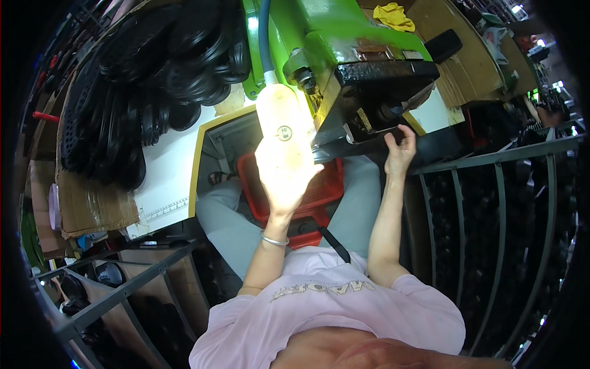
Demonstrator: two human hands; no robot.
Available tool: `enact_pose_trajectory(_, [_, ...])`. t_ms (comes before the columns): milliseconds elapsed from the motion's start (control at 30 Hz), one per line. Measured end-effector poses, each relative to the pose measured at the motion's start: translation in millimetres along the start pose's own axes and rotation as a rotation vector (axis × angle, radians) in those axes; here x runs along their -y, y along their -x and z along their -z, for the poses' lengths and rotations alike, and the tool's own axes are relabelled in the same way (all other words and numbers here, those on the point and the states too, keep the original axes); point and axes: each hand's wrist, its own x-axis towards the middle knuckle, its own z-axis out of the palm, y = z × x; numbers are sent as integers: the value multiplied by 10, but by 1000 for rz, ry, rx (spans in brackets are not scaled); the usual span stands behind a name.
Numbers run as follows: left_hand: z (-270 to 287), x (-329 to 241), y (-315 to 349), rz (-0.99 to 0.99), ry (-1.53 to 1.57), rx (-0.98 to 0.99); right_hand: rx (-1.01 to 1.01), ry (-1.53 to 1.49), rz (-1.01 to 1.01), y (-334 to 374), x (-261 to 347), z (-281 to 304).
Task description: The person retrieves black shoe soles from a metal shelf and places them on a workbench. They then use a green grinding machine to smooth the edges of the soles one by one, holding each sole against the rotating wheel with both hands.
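Note:
My left hand (286,175) grips the heel end of a pale, sole-shaped piece (283,117), which looks like a shoe sole with a small round mark on it. Strong light washes out much of that hand and the piece. Beside it stands a green machine (341,27) with a black, box-like head (384,77). My right hand (401,150) is raised at the lower edge of this head, thumb and forefinger apart. Nothing shows between those fingers; whether they touch the machine I cannot tell.
Black shoe soles (166,67) are piled in a cardboard box (98,212) on the left. A red basket (246,175) sits between my knees. Metal racks (135,286) flank me, and a yellow cloth (393,16) lies atop the machine. A blue-grey hose (264,37) hangs above the pale piece.

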Motion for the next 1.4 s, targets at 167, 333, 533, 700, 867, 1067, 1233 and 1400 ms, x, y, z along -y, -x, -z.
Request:
enact_pose_trajectory(167, [1,-223,-50,0,215,49,-49,502,451,-133,661,-29])
enact_pose_trajectory(333, [226,-301,-45,-26,103,196,-22,626,626,-74,1063,-286])
enact_pose_trajectory(533, [501,-399,-33,30,58,91,91,456,582,87,1099,-549])
enact_pose_trajectory(700, [1022,-232,44,-38,53,18,179,281,501,306,911,-864])
enact_pose_trajectory(867, [1435,-158,117,-49,58,-17,222,178,322,558,594,-1014])
enact_pose_trajectory(1067, [1368,-262,83,-138,-27,20,124,143,309,711,554,-1088])
enact_pose_trajectory(1233, [705,-603,-182,-349,-458,8,106,71,402,368,655,-793])
enact_pose_trajectory(1400, [166,-611,-244,-439,-457,54,46,92,395,-3,596,-342])
